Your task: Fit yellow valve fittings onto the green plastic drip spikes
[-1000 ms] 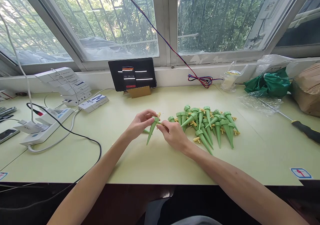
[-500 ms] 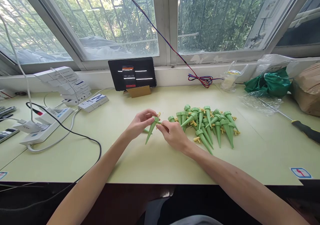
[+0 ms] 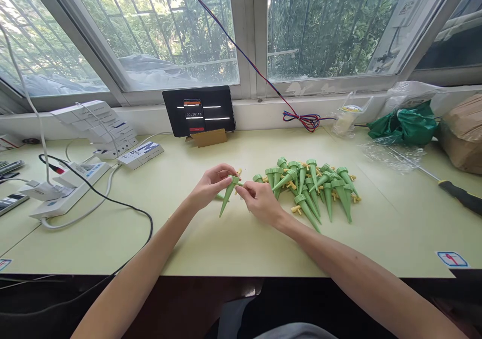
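Our left hand (image 3: 210, 186) pinches one pale-green, tapered plastic spike (image 3: 228, 197) by its cap, point down between our hands; our right hand (image 3: 259, 203) pinches a short stem (image 3: 240, 184) beside that cap, mostly hidden by the fingers; we see a second green piece (image 3: 219, 197), part-hidden, behind it; rightward lie at least fifteen green plastic spikes (image 3: 312, 201), overlap blurring our count; beyond, one glossy black screen (image 3: 218, 97) reads "00:20:13"; one white cardboard box (image 3: 141, 154) bears a blue "M".

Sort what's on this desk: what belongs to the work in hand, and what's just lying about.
Part of the work:
green spike, between the left hand and right hand
pile of similar spikes with yellow fittings

Lying about, apparently:
power strip
white boxes
propped tablet
coiled wire
green bag
screwdriver
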`<action>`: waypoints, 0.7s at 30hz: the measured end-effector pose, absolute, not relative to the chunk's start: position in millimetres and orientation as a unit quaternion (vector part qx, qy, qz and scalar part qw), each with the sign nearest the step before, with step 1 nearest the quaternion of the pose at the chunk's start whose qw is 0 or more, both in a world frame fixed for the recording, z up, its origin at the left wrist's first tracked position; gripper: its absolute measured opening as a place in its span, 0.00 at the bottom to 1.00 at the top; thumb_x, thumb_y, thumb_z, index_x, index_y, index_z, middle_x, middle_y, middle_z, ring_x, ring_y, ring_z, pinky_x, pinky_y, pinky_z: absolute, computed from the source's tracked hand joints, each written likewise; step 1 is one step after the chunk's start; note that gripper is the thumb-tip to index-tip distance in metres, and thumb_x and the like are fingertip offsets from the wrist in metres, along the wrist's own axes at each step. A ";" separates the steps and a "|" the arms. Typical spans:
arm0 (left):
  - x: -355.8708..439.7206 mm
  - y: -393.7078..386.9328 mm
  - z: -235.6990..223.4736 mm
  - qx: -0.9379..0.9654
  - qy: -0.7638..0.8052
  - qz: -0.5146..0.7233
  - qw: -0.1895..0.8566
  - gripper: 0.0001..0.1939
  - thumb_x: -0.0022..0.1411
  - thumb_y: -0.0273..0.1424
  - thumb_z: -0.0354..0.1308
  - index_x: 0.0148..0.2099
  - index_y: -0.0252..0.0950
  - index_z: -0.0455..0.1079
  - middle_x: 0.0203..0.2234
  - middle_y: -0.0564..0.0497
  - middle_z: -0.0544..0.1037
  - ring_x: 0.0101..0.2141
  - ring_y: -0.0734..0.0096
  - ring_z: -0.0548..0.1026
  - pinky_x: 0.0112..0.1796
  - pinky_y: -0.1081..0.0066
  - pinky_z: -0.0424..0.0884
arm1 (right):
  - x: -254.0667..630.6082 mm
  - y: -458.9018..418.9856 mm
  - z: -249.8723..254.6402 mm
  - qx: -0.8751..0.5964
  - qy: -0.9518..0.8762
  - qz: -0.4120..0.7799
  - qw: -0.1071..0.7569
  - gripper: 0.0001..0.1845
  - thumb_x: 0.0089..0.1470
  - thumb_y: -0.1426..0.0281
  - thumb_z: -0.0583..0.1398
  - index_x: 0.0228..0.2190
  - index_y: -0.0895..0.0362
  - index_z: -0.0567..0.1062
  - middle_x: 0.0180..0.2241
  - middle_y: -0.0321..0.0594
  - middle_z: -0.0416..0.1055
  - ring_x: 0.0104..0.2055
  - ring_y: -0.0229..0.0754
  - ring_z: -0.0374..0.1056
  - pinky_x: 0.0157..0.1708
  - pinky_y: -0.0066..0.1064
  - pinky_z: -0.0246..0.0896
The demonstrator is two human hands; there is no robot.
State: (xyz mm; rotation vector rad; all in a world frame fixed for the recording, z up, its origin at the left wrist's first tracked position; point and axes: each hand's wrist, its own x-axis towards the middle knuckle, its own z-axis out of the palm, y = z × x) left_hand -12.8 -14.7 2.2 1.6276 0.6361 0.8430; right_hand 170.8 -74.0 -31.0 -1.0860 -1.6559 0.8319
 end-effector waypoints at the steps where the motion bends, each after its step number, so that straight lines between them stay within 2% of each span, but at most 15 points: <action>1: -12.9 -14.8 2.2 0.692 0.269 0.358 0.566 0.11 0.63 0.38 0.63 0.44 0.38 0.72 0.37 0.48 0.75 0.36 0.67 0.74 0.38 0.67 0.74 | 170.4 -74.1 -30.1 -0.445 -0.672 0.350 0.478 0.23 0.62 0.57 0.55 0.20 0.55 0.63 0.16 0.30 0.55 0.21 0.34 0.50 0.23 0.29 0.45; 9: -12.5 -14.8 2.2 0.689 0.274 0.362 0.565 0.11 0.62 0.39 0.63 0.43 0.38 0.73 0.37 0.48 0.76 0.35 0.68 0.75 0.36 0.67 0.75 | 170.0 -75.9 -26.0 -0.451 -0.654 0.376 0.477 0.24 0.62 0.55 0.55 0.19 0.55 0.65 0.14 0.31 0.58 0.19 0.35 0.55 0.23 0.29 0.51; 15: -10.8 -15.1 3.1 0.683 0.282 0.376 0.559 0.12 0.60 0.39 0.65 0.42 0.38 0.73 0.39 0.47 0.76 0.35 0.67 0.75 0.33 0.68 0.75 | 171.7 -75.2 -23.6 -0.439 -0.639 0.366 0.515 0.15 0.60 0.57 0.58 0.28 0.55 0.70 0.20 0.32 0.65 0.21 0.35 0.60 0.25 0.28 0.56; 21: -10.3 -14.8 2.1 0.685 0.285 0.374 0.557 0.12 0.61 0.39 0.64 0.43 0.38 0.73 0.39 0.47 0.76 0.35 0.68 0.74 0.33 0.68 0.74 | 172.1 -74.7 -24.6 -0.446 -0.644 0.355 0.509 0.14 0.61 0.60 0.57 0.27 0.55 0.70 0.18 0.31 0.63 0.20 0.35 0.60 0.25 0.28 0.55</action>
